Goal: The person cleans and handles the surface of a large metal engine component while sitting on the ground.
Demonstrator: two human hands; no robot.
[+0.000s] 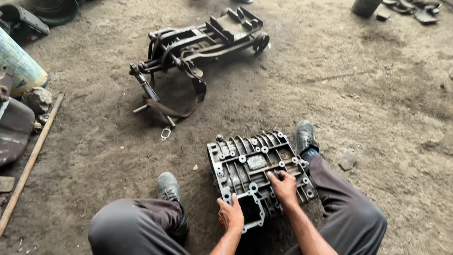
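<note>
A grey ribbed metal engine casing with several bolt holes lies flat on the dirt floor between my feet. My left hand grips its near edge beside a rectangular opening. My right hand rests on top of the casing with the fingers curled over an inner rib. I am squatting, with my knees at both sides of the casing and my dark shoes planted on the ground.
A black metal frame with levers and a strap lies further out on the floor. A small metal gasket lies near it. A long rod, a stone and a pale cylinder are at the left. Scrap parts sit at the top right.
</note>
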